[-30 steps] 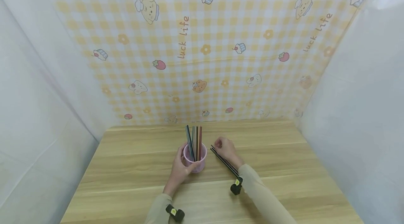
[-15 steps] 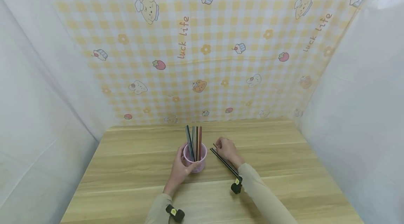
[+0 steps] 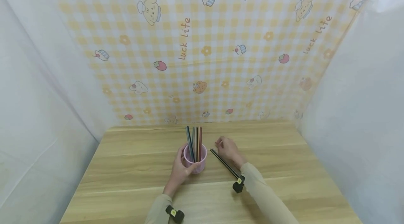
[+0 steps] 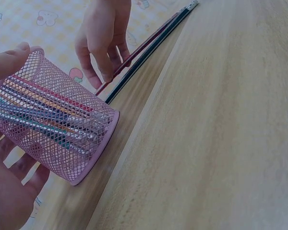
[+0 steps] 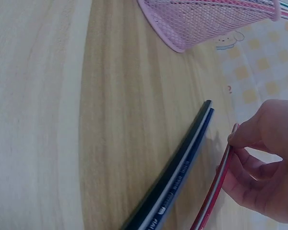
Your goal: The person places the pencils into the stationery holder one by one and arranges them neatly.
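Note:
My left hand (image 3: pixel 181 168) is wrapped around a pink mesh pencil cup (image 3: pixel 200 168), which stands on the table. Several coloured pencils (image 3: pixel 198 140) lean upright inside it, and their lower ends show through the mesh in the left wrist view. To the right of the cup, my right hand (image 3: pixel 228 148) pinches a red pencil (image 5: pixel 215 189) near one end, between thumb and fingers. Beside it two dark pencils (image 5: pixel 175 167) lie together on the table, slanting under the right wrist; one is dark blue with printed lettering.
The wood-grain table (image 3: pixel 135 168) runs back to a yellow checked cloth (image 3: pixel 202 69) with printed cartoons. White sheets (image 3: pixel 356 112) hang at both sides. A small black camera (image 3: pixel 238 184) is strapped on each wrist over the sleeves.
My right hand has drawn the red pencil away from the two dark ones, slightly up and to the right. The left hand and the cup have stayed put.

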`<state>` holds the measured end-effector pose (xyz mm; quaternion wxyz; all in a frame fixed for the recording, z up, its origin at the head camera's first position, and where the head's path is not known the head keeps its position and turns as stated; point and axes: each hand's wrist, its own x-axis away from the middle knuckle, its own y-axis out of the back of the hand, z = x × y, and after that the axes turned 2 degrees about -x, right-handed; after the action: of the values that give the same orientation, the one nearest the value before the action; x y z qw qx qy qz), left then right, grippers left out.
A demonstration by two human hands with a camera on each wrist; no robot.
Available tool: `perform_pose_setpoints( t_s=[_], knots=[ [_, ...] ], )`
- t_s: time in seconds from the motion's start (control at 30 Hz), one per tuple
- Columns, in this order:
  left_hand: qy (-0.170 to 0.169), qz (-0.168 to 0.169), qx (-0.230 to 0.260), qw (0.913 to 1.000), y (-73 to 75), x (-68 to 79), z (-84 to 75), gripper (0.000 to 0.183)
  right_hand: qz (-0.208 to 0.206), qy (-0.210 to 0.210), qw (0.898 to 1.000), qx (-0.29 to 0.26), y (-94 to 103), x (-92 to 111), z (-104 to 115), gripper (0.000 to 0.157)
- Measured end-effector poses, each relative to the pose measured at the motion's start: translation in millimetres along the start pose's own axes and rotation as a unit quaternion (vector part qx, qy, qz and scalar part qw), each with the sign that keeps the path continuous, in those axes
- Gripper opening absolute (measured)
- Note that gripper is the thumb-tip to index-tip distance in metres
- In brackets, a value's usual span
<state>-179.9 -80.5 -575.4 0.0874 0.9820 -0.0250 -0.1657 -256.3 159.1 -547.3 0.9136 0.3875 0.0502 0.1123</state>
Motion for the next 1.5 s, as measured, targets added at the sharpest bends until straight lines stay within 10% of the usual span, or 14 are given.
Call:
perform_pose_setpoints(
  t_s=[1.5],
  knots=[
    [-0.002, -0.006, 0.008, 0.9999, -0.5, 1.7, -1.1, 0.089, -0.084, 0.079, 0.985, -0.129, 49.3, 7.9, 64.3, 0.024]
  ],
)
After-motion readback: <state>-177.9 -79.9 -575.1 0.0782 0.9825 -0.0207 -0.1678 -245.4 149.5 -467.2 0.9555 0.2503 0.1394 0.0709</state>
